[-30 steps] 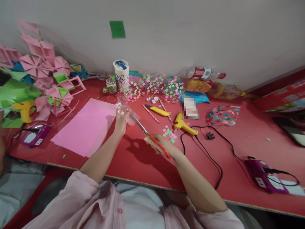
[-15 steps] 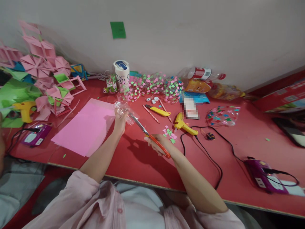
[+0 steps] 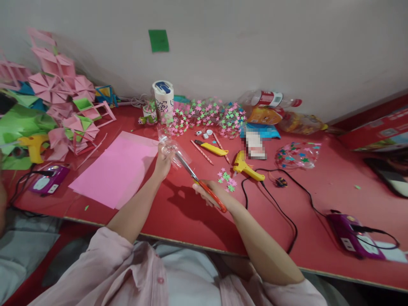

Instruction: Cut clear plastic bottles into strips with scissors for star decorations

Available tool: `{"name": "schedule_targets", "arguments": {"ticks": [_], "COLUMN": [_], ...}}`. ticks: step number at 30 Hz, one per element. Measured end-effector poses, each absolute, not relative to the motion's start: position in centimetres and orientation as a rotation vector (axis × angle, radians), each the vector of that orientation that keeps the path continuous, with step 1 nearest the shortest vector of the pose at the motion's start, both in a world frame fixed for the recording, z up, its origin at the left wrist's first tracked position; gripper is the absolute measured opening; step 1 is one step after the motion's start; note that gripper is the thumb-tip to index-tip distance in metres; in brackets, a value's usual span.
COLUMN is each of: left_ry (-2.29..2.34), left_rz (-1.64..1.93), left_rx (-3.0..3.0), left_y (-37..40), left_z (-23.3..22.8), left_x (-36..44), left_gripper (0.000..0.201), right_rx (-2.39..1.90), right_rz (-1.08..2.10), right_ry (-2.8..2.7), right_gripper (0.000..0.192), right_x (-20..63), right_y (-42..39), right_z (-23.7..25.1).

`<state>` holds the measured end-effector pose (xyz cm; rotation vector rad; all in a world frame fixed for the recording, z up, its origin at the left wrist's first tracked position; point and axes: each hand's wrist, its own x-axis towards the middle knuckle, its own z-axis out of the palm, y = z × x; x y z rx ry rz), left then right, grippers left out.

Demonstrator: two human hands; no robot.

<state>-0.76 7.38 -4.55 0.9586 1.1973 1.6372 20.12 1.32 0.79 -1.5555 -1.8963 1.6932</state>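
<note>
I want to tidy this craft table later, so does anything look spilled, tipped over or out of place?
Yes. A small heap of paper stars lies loose on the red table beside the yellow glue gun. At the back, a plastic bottle lies on its side against the wall.

Left arm: bare forearm reaching from 7 o'clock toward 1 o'clock, sleeve pushed up near the elbow.
Left hand (image 3: 163, 160): raised, wrist bent slightly back, fingers wrapped in a closed grip, knuckles toward the camera.
Right arm: bare forearm running from 5 o'clock toward 11 o'clock, lying low.
Right hand (image 3: 211, 196): palm turned inward, fingers curled in a closed grip, thumb on top.
Spacing: the hands are near each other but apart, left at 10 o'clock of the right.
</note>
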Motion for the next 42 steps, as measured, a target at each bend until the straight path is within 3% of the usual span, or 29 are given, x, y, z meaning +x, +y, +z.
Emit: {"name": "schedule_targets", "arguments": {"ticks": [21, 27, 34, 42], "left_ry": [1.321, 1.307, 1.306, 1.444], "left_rz": [1.673, 1.689, 1.557, 1.520], "left_rx": [1.000, 0.961, 1.087, 1.250], "left_y": [6.6, 7.0, 7.2, 7.1], "left_z": [-2.4, -3.3, -4.4, -4.5], "left_x": [-0.6, -0.9, -0.9, -1.2], "left_gripper": [0.036, 0.042, 0.064, 0.053], "right_rx": [-1.651, -1.539, -1.558, -1.680], "right_rz": [1.664, 1.728, 1.703, 1.638], "right_ry": [-1.817, -1.776, -1.797, -1.788], "right_gripper": [0.053, 0.052, 0.051, 0.052], "right_x": [19.3, 19.4, 19.2, 19.0], "right_y": [1.1, 1.0, 0.8, 0.9], "right_z": [2.3, 1.7, 2.0, 2.4]}}
